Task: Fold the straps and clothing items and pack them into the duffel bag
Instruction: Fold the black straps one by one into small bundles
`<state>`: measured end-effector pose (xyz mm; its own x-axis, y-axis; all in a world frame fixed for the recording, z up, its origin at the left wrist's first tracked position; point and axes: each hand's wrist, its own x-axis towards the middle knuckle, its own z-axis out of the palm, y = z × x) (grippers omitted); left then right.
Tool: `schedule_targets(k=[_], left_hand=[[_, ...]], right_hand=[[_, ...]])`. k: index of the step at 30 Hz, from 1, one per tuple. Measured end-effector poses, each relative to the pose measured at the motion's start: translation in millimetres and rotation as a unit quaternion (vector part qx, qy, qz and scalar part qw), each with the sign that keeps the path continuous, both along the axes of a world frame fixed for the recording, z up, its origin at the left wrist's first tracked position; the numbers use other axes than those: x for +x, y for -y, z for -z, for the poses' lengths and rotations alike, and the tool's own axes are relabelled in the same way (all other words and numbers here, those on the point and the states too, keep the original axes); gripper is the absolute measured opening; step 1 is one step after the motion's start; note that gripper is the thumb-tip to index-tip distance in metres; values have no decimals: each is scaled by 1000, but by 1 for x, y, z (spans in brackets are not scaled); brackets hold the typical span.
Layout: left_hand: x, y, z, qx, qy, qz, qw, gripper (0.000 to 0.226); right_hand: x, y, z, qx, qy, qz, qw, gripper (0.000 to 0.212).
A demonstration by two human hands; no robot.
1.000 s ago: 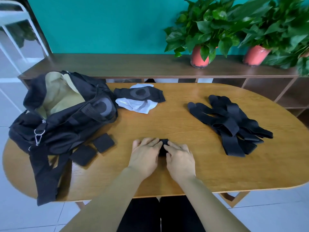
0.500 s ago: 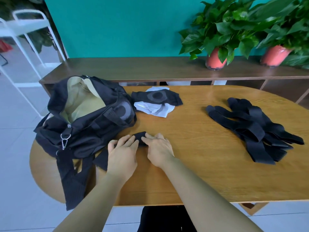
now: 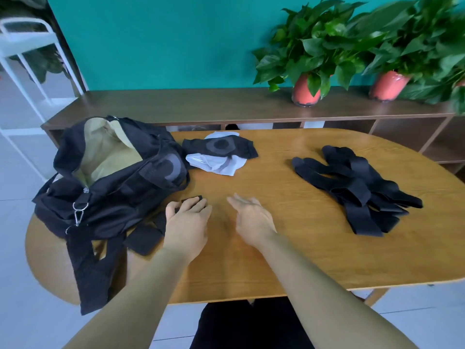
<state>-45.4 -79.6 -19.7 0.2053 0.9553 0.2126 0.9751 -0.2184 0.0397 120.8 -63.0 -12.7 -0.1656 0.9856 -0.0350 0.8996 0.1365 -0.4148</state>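
Observation:
A black duffel bag (image 3: 108,182) lies open on the left of the wooden table (image 3: 289,253), its tan lining showing. My left hand (image 3: 187,220) rests flat on a small folded black strap (image 3: 192,199) beside the bag. Another folded black strap (image 3: 143,239) lies just left of that hand. My right hand (image 3: 251,217) hovers open over bare table, holding nothing. A pile of unfolded black straps (image 3: 357,190) lies on the right. A black clothing item (image 3: 221,147) sits on a white one (image 3: 216,165) behind the hands.
The bag's wide shoulder strap (image 3: 88,268) hangs over the table's near left edge. A low wooden shelf (image 3: 226,107) with two potted plants (image 3: 305,89) runs behind the table. A white metal rack (image 3: 30,59) stands far left.
Both hands slid the folded strap leftward to the bag. My right hand has let go and drawn away to the right, while my left hand stays on the strap.

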Motion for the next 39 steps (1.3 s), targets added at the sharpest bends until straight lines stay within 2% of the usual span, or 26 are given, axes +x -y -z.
schedule_targets(k=[4, 9, 13, 17, 23, 26, 30, 33, 36, 39], left_hand=[[47, -4, -7, 17, -4, 43, 999, 43], [109, -12, -15, 8, -2, 106, 994, 32], [163, -23, -20, 7, 8, 158, 987, 30], [210, -35, -27, 7, 2, 188, 982, 35], [255, -56, -24, -5, -12, 199, 980, 37], [261, -61, -18, -17, -13, 193, 981, 38], [251, -67, -11, -9, 3, 162, 987, 38], [229, -66, -6, -1, 31, 107, 994, 31], [200, -57, 5, 11, 45, 60, 997, 16], [177, -46, 8, -6, 30, 21, 999, 15]], right_hand=[[53, 8, -3, 12, -2, 57, 998, 60], [119, 17, -8, 42, 21, 103, 994, 55], [166, 18, -12, 148, 16, 148, 978, 47], [213, 10, -8, 260, 27, 226, 938, 44], [257, -9, -1, 96, 98, 295, 946, 69], [259, -15, -1, 105, 93, 303, 943, 67], [242, -18, -12, 159, 23, 298, 941, 68], [211, -11, -17, 141, -56, 287, 946, 70], [179, 6, -8, 113, -61, 269, 954, 73], [157, 25, 6, 95, -69, 265, 957, 78]])
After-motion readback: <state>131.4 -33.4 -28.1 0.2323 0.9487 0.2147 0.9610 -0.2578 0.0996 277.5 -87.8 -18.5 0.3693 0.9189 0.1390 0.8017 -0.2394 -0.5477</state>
